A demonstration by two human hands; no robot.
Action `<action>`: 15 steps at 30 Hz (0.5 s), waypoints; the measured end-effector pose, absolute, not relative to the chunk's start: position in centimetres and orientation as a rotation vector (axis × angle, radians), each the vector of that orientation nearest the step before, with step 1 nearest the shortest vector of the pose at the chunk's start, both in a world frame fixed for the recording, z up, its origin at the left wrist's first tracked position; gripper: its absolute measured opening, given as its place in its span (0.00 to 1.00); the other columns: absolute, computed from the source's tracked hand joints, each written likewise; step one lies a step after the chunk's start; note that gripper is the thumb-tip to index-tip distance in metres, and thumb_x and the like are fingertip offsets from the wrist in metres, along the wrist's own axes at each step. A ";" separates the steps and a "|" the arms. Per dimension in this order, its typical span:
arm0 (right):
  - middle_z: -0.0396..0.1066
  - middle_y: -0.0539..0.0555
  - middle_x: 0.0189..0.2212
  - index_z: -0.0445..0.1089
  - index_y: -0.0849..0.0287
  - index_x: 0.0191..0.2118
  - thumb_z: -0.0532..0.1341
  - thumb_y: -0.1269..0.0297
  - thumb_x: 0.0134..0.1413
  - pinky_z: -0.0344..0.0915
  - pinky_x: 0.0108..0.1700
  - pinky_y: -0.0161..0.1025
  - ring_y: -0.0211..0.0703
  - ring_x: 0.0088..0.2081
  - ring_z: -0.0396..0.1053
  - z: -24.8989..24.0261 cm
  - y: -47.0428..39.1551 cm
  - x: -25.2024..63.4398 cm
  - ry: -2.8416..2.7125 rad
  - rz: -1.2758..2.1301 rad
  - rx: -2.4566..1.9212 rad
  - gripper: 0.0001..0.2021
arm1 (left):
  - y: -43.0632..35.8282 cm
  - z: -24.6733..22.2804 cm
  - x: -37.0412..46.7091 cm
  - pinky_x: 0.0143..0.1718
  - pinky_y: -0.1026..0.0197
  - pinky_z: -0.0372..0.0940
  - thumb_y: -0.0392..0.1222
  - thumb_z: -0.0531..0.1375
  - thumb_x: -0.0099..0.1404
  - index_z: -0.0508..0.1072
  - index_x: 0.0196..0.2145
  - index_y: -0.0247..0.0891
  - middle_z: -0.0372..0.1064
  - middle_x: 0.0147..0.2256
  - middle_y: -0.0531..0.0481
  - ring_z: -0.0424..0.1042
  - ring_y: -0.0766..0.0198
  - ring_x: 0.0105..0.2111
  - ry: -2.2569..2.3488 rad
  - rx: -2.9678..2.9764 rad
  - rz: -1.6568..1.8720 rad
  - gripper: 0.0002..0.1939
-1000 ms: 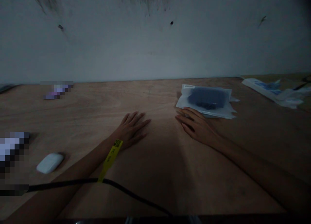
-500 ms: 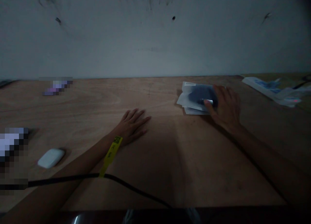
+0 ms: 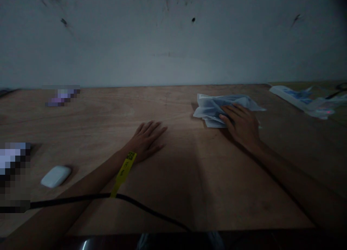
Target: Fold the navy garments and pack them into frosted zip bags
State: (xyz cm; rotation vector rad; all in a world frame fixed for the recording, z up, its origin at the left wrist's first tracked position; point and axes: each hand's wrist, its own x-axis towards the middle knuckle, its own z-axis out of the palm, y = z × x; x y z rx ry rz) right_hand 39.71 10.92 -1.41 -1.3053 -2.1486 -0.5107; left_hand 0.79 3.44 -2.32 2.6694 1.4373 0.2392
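Fingers (image 3: 158,132) of left hand (image 3: 143,143) spread flat, of right hand (image 3: 245,126) loosely parted on plastic bag (image 3: 210,107); yellow tag (image 3: 124,172), print illegible.

Left hand (image 3: 148,139) palm-down, fingers spread; right hand (image 3: 242,125) farther forward, palm-down, thumb apart, forearm slanting inward.

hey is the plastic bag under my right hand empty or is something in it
Not empty: a dark shape shows through the cloudy bag under the right hand.

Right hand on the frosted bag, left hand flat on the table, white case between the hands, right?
No: the head view shows the white case left of the left hand. The right hand is on the frosted bag, the left flat on the table.
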 end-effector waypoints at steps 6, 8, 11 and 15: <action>0.70 0.59 0.58 0.65 0.59 0.62 0.52 0.52 0.69 0.61 0.60 0.57 0.58 0.61 0.63 -1.9 7.9 35.8 -2.314 -0.369 -1.192 0.23 | 2.8 -1.8 0.5 0.68 0.40 0.46 0.56 0.44 0.76 0.25 0.71 0.45 0.30 0.72 0.42 0.39 0.44 0.70 1.381 2.586 0.592 0.38; 0.66 0.60 0.61 0.60 0.61 0.65 0.53 0.53 0.68 0.60 0.61 0.57 0.57 0.62 0.61 -2.2 6.5 34.4 -2.366 -0.276 -1.172 0.25 | 2.5 -1.3 0.7 0.68 0.39 0.45 0.58 0.44 0.75 0.25 0.71 0.48 0.26 0.72 0.45 0.37 0.43 0.70 1.293 2.608 0.650 0.38; 0.63 0.59 0.63 0.57 0.58 0.67 0.54 0.52 0.67 0.60 0.62 0.58 0.57 0.65 0.58 -2.5 5.0 32.9 -2.492 -0.113 -1.067 0.27 | 1.9 -0.5 1.1 0.68 0.39 0.44 0.62 0.42 0.74 0.29 0.71 0.50 0.23 0.72 0.49 0.36 0.42 0.70 1.138 2.688 0.639 0.37; 0.58 0.61 0.66 0.54 0.57 0.68 0.55 0.50 0.65 0.59 0.64 0.59 0.57 0.67 0.54 -2.6 4.4 32.6 -2.602 0.004 -0.890 0.31 | 1.7 -0.3 1.8 0.69 0.36 0.36 0.66 0.43 0.72 0.35 0.72 0.51 0.26 0.72 0.49 0.35 0.40 0.71 0.957 2.847 0.526 0.38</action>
